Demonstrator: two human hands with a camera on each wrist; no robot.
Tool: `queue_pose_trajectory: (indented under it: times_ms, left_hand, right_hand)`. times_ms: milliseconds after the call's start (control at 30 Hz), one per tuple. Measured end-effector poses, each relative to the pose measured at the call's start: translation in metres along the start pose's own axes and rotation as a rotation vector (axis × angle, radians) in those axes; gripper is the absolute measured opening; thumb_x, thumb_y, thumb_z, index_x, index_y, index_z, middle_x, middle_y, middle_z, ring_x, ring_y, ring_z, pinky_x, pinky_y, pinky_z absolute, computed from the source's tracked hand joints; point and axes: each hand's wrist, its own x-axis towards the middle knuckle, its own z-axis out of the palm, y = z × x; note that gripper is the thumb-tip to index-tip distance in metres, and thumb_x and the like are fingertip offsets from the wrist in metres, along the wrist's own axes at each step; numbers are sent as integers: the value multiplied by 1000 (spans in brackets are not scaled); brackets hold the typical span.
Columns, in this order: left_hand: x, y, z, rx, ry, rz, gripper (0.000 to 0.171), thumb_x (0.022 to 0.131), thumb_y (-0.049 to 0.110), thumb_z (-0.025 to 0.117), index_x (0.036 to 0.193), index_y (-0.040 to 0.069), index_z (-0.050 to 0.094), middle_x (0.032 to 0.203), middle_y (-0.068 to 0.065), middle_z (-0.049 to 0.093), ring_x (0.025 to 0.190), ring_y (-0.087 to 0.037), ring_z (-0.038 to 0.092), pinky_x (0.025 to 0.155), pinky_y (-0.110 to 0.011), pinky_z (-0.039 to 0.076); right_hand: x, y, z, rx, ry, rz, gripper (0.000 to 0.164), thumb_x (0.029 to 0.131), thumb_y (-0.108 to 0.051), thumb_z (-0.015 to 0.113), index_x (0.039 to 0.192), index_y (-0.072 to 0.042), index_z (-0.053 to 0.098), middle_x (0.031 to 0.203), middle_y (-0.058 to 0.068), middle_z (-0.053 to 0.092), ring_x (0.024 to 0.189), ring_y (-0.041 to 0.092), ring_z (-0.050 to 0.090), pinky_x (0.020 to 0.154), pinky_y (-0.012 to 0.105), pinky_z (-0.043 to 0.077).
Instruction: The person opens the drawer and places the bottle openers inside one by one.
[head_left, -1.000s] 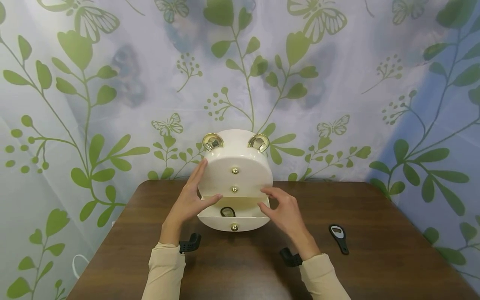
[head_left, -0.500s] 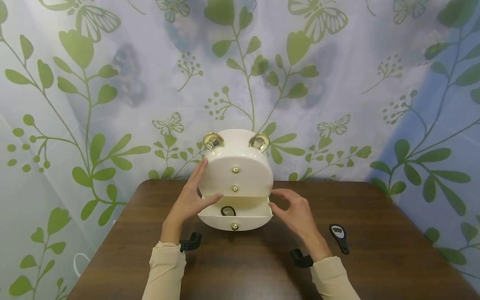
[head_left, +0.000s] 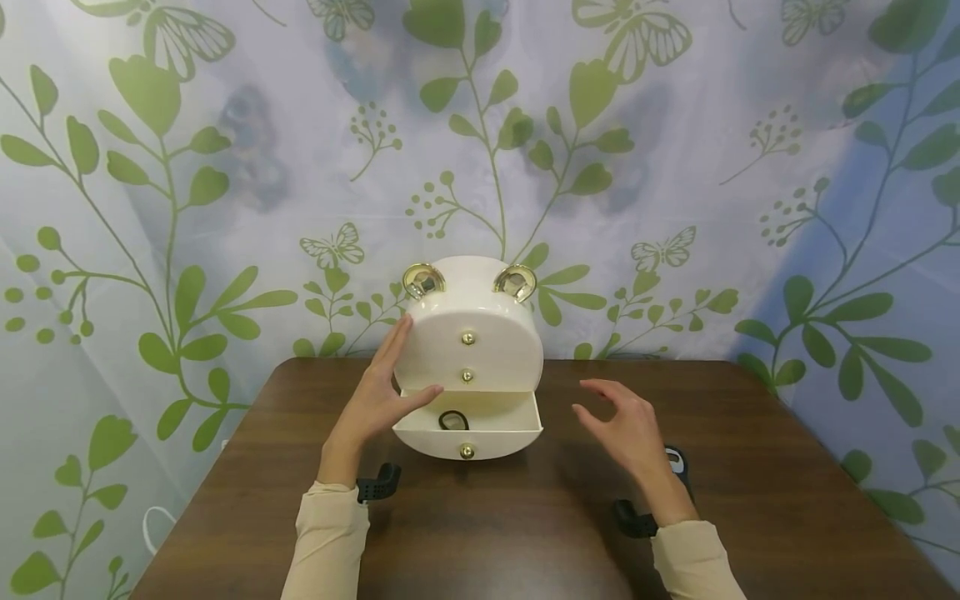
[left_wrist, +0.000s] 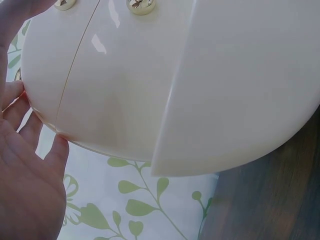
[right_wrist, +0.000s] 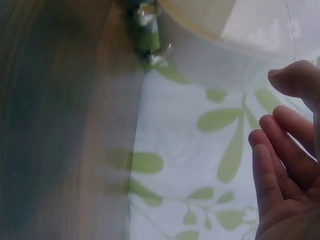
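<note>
A white rounded drawer box (head_left: 495, 350) with gold ears and gold knobs stands on the table. Its bottom drawer (head_left: 498, 443) is pulled out, and a small black-rimmed oval item (head_left: 453, 421) lies inside at the left. My left hand (head_left: 375, 400) rests its fingertips on the box's left side, thumb spread over the drawer opening; the left wrist view shows these fingertips at the box's edge (left_wrist: 110, 100). To the right of the box, my right hand (head_left: 626, 429) hovers over the table with nothing between its loosely bent fingers and thumb.
A black bottle opener (head_left: 677, 462) lies on the brown wooden table (head_left: 510, 533) at the right, partly hidden behind the right wrist. Behind the table hangs a cloth (head_left: 675, 183) printed with green leaves and butterflies.
My right hand has moved right, away from the drawer's right end, and now overlaps the bottle opener in the head view. The left hand and the drawer have stayed in place.
</note>
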Motion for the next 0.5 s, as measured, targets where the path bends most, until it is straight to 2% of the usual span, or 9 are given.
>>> queue_pose_trajectory:
  times_ms: [267,500]
  left_hand:
    - [1,1,0,0,-4,8,111,86,41,85,166,35,8,174,4,8,160,-25,12,122,-61,25]
    - [1,1,-1,-2,-3,9,111,86,39,85,166,35,9,173,9,7,160,-23,12,123,-58,24]
  right_hand:
    - [-10,23,-20,-28,12,47,37,82,-8,86,117,-2,75,114,17,74,104,38,70,88,55,54]
    - [-17,42,-37,-74,-17,142,38,86,-12,84,121,-2,73,118,21,73,108,42,68,92,59,52]
